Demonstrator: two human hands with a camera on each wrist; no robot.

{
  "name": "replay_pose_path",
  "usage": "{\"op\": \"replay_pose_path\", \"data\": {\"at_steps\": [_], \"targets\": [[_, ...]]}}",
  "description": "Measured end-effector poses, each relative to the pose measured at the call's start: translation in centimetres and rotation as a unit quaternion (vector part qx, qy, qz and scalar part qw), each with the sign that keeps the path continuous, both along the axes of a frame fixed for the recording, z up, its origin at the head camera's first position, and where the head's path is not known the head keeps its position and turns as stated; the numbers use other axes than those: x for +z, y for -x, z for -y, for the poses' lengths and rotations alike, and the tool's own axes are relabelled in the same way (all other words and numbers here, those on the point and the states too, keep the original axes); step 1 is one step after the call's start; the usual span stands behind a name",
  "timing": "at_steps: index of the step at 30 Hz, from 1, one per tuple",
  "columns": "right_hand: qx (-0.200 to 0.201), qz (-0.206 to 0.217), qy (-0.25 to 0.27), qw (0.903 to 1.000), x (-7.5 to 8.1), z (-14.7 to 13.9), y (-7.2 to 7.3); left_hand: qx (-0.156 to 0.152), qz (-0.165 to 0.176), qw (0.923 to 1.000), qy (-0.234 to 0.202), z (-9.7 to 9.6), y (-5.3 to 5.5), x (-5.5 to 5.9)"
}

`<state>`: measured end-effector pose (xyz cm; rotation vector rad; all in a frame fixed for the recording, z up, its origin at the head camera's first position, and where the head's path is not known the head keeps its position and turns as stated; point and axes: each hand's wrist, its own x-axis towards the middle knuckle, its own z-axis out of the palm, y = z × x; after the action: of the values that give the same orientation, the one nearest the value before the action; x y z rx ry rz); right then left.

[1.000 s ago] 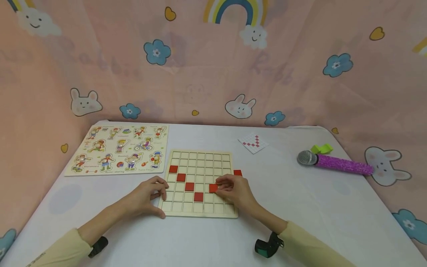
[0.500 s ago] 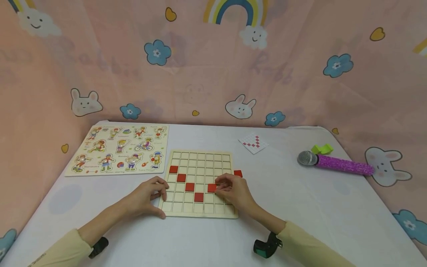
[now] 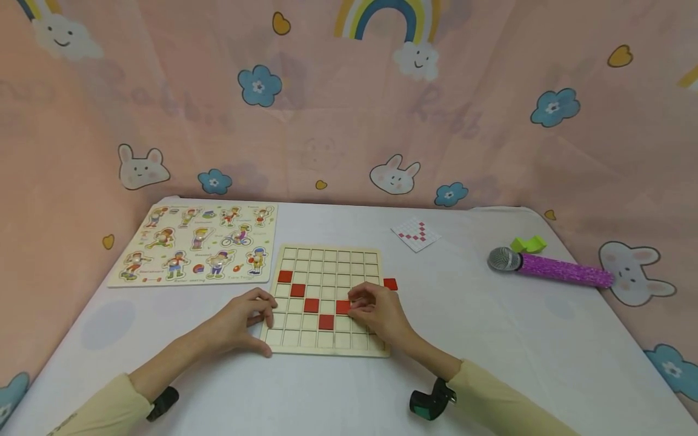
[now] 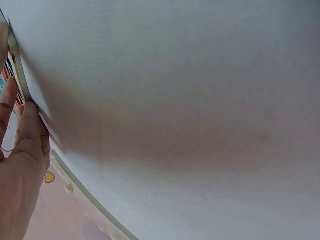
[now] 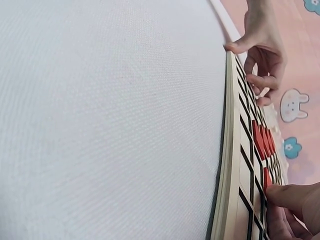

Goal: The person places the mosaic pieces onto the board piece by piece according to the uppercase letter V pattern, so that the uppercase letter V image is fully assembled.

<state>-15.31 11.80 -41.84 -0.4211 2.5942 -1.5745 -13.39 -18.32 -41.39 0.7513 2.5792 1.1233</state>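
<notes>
A pale wooden grid board lies on the white table. Several red square tiles sit in its cells, stepping diagonally down from the left, among them one red tile in the lower middle. My right hand pinches another red tile by its right side, over a cell up and right of that one. In the right wrist view the thumb presses at the held tile's edge. At the board's left edge my left hand rests with fingers and thumb spread, touching its side.
One more red tile lies just beyond the board's right edge. Behind stands a small pattern card lying flat. A picture puzzle board is at back left. At right lie a purple microphone and a lime-green piece.
My right hand has shifted slightly left with the red tile, bringing it closer to the diagonal row. My left hand stays at the board's left edge.
</notes>
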Motion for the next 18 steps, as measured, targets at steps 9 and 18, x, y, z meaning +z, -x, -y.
{"op": "replay_pose_path", "data": {"at_steps": [9, 18], "targets": [[0.001, 0.022, 0.029, 0.9993, 0.4, -2.1, 0.3, 0.001, -0.004, 1.0, 0.001, 0.0, 0.0, -0.1], [0.017, 0.036, 0.023, 0.9989, -0.5, -8.4, 0.6, -0.001, -0.002, 1.0, 0.001, -0.1, -0.1, 0.1]]}}
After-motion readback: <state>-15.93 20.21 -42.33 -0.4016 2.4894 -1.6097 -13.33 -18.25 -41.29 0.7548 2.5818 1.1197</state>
